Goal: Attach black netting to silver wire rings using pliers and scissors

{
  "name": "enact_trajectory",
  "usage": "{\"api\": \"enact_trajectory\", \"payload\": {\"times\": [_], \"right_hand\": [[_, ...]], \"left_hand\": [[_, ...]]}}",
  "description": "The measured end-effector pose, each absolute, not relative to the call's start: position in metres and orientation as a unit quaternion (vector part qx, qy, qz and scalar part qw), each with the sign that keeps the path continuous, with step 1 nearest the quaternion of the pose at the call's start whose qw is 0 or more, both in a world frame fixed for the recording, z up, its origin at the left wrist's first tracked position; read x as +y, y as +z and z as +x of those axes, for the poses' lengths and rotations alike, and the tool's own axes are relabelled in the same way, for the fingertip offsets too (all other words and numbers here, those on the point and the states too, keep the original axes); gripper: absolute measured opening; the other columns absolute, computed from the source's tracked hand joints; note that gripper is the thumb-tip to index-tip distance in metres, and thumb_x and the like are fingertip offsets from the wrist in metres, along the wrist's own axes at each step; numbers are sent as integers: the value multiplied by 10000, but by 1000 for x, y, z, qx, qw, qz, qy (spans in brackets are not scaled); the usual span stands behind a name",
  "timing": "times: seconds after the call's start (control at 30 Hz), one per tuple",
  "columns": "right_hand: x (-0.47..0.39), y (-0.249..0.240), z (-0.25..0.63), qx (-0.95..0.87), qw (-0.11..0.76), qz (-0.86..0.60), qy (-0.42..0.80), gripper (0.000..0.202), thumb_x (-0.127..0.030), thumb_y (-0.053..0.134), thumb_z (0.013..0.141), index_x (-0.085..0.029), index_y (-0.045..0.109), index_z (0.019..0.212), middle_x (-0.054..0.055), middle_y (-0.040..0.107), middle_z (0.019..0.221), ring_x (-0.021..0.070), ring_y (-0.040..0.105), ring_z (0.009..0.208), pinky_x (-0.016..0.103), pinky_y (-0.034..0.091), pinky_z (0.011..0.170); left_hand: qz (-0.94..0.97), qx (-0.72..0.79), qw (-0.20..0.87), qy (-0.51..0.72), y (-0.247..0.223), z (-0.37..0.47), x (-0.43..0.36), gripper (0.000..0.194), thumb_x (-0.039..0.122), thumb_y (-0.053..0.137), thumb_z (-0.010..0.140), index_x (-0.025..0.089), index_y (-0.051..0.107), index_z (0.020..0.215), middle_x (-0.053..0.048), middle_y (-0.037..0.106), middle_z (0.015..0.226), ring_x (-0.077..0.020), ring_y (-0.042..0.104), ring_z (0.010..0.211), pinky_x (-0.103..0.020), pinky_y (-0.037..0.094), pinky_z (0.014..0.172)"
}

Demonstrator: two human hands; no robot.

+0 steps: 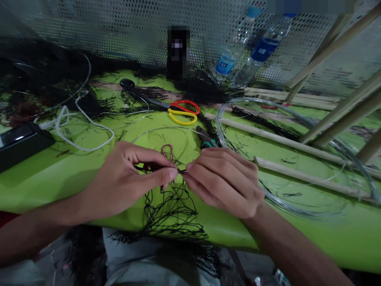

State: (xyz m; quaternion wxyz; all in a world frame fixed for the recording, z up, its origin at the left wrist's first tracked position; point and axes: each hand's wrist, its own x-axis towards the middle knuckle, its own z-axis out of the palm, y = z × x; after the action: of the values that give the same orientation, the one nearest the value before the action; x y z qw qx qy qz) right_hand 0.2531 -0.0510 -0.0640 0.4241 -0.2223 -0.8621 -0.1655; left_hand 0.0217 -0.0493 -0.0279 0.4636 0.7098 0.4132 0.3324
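Pinching a gathered dark strand of black netting (173,204) at the centre of the frame, between thumb and index finger of the left hand (122,178), with thumb pressed flat on top. Gripping the same strand just beside, with bunched fingertips of the right hand (226,180), knuckles upward and fingers folded close together. Hanging in open mesh below the fingers, then over the near edge of the green tabletop (26,190) at lower centre. Showing just behind the left fingertips, a magenta loop (167,147), partly hidden. Lying just beyond the right knuckles, pliers (205,137) with black and green handles, partly covered by the hand. Resting farther up, near upper centre, scissors (183,113) with one red and one yellow handle. Spread across the right side, a coil of clear wire (219,123) among pale wooden sticks (276,138). Seen at upper right, two plastic bottles (226,63) with blue labels, before a perforated panel (119,24). Placed at the left edge, a black box (26,141) near a looped white cable (89,147). Heaped at upper left, dark, tangled fibres (38,79), too dim for detail
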Motion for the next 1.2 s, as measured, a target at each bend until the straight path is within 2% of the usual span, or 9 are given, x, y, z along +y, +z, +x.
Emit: {"api": "enact_trajectory", "payload": {"times": [0.3,0.53,0.63,0.73,0.83,0.9,1.0,1.07,1.2], "right_hand": [[-53,-61,259,-883,376,-173,-221,105,-165,777,892,-213,754,982,48,793,989,182,698,830,337,656,723],[-49,-64,258,-876,407,-174,-189,250,-180,823,860,-131,738,1089,67,798,948,183,710,807,341,644,741],[-51,-69,252,-855,437,-219,-174,346,-313,812,890,-98,693,1134,90,795,934,212,730,856,393,630,807],[-57,-71,243,-832,449,-296,-137,431,-472,742,929,-141,646,1188,100,774,996,259,731,962,468,587,900],[-66,-71,234,-805,478,-341,-87,615,-693,626,931,-168,598,1250,129,716,1053,322,700,1061,543,542,970],[-72,-70,229,-791,491,-355,-86,645,-753,577,925,-198,587,1252,132,682,1064,339,675,1078,560,527,979],[-79,-71,226,-780,489,-362,-146,516,-722,567,937,-252,623,1143,112,652,989,322,648,977,523,536,880],[-82,-71,225,-771,478,-380,-182,427,-676,637,908,-265,635,1024,91,636,890,298,624,853,490,506,777],[-85,-70,225,-747,463,-434,-197,256,-393,800,819,-262,608,925,37,646,823,252,614,773,451,426,744]], "left_hand": [[701,412,493,310,-27,21,-49,235,247,751,889,210,784,658,44,728,594,-83,595,559,-181,458,568],[695,407,501,318,-26,21,-51,183,217,770,886,212,812,708,37,741,614,-87,621,573,-188,465,587],[681,406,513,331,-27,21,-50,167,214,783,878,221,815,714,51,732,603,-72,600,561,-170,452,569],[662,403,530,343,-27,20,-49,122,206,805,864,222,824,745,54,736,618,-68,589,558,-156,454,553],[660,410,518,357,-27,20,-50,89,206,815,855,225,833,770,51,737,617,-73,590,547,-158,467,544],[669,413,500,364,-27,20,-51,96,212,809,860,224,832,767,47,741,621,-79,605,554,-160,476,549],[674,415,485,371,-26,22,-52,116,206,793,867,218,831,758,43,745,623,-85,623,557,-165,487,556],[677,417,477,374,-27,22,-52,125,204,785,868,219,832,753,43,745,622,-88,626,550,-171,493,560],[680,425,462,379,-28,25,-52,113,213,786,857,239,842,762,49,748,625,-107,654,563,-185,518,580]]}}
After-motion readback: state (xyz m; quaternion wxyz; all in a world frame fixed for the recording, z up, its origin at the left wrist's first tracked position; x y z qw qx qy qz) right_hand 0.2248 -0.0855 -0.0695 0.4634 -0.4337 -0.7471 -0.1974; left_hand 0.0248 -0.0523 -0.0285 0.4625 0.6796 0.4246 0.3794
